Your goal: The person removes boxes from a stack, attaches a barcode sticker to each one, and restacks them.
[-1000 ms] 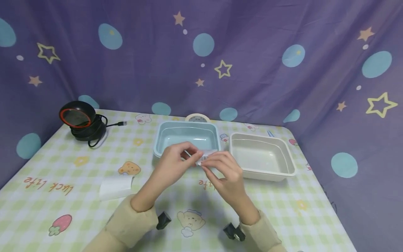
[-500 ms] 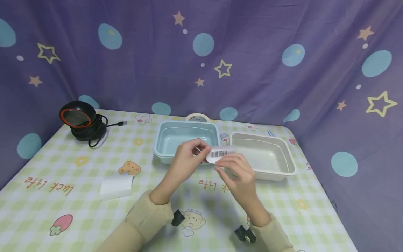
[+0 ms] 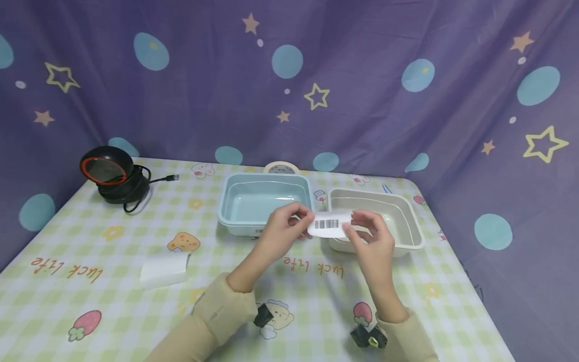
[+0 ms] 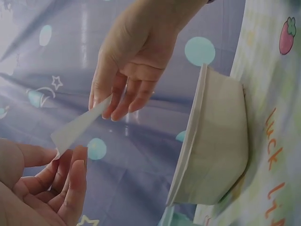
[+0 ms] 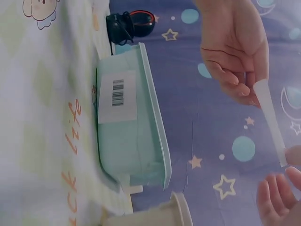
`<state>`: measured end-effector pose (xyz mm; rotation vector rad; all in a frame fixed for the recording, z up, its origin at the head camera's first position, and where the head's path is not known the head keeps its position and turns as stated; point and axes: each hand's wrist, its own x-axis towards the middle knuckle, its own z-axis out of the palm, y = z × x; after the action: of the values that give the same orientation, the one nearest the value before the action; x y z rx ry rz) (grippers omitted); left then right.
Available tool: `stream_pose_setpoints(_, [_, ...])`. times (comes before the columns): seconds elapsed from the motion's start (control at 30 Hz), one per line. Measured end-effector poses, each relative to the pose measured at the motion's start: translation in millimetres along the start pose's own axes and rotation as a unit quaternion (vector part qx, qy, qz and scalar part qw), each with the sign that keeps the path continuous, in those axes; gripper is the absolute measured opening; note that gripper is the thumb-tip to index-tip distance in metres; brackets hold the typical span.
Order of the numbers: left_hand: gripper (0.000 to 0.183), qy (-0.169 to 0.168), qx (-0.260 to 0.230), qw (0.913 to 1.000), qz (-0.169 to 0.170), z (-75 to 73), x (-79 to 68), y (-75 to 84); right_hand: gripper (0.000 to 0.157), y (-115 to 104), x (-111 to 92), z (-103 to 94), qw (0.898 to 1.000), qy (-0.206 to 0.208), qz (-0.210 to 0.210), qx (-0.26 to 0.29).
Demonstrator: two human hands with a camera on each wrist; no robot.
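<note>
A white barcode label [image 3: 332,230] is stretched between my two hands, its printed side toward the head camera. My left hand [image 3: 282,229] pinches its left end between thumb and fingers. At the other end, my right hand [image 3: 374,241] pinches the right edge. Both hands are raised above the table, in front of the light blue bin [image 3: 267,229] and the beige bin [image 3: 409,241]. The right wrist view shows another barcode label [image 5: 117,96] stuck on the blue bin's front wall. From the left wrist, the held label [image 4: 77,127] appears nearly edge-on.
A curled piece of white paper [image 3: 164,271] lies on the left part of the checked tablecloth [image 3: 126,322]. Farther back on the left stands a black, red-ringed device [image 3: 113,173] with its cable and plug. A round-topped object [image 3: 281,167] shows behind the blue bin.
Both hands have moved right, carrying the label. The right hand has drawn away from the left and now grips the label's right end, so its barcode lies flat and fully visible.
</note>
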<state>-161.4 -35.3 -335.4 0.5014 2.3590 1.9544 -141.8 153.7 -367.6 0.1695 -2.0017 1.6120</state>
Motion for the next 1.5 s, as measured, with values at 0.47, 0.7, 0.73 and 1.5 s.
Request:
stream_pose_setpoints(0.47, [0.031,-0.059,-0.017,0.998,-0.014,20.8,3.3,-13.6,0.019,10.1,-1.4,-22.5,0.99,0.002,0.143,0.017])
stream_pose_setpoints(0.7, [0.034,-0.072,0.007,0.9973,-0.005,31.0,6.5,-20.6,0.015,14.9,-4.0,-34.2,0.98,-0.002,0.194,0.03])
stream_pose_setpoints(0.73, [0.034,-0.074,0.012,0.9972,-0.005,32.6,6.9,-21.9,0.014,16.0,-4.5,-35.8,0.98,-0.001,0.199,0.028])
stream_pose_setpoints(1.5, [0.018,-0.148,0.099,0.9831,-0.043,90.6,5.9,-61.9,0.024,60.9,-19.6,-88.4,0.953,-0.1,0.267,-0.106])
